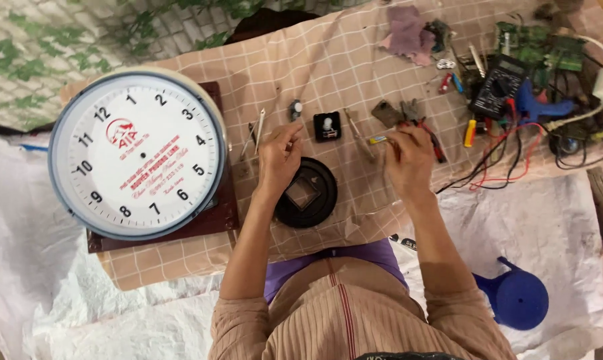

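A wall clock (137, 153) lies face up at the left of the counter (355, 60), on a flat board (211, 223). A round disc (306, 193) sits in the middle, between both hands. Behind it lies a small clock mechanism (327, 126). A multimeter (499, 85) and tangled wires (508, 160) lie far right.

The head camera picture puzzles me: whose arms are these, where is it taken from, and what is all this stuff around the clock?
There is no machine here. A person wears a camera on the head, so you look down on their own two arms. The left hand pinches something too small to make out. The right hand holds a thin tool with a yellow and blue handle. Between them lies a round black disc, with a small black square box beyond it. On the checked cloth sit a large white wall clock, pliers, a black meter and tangled wires.
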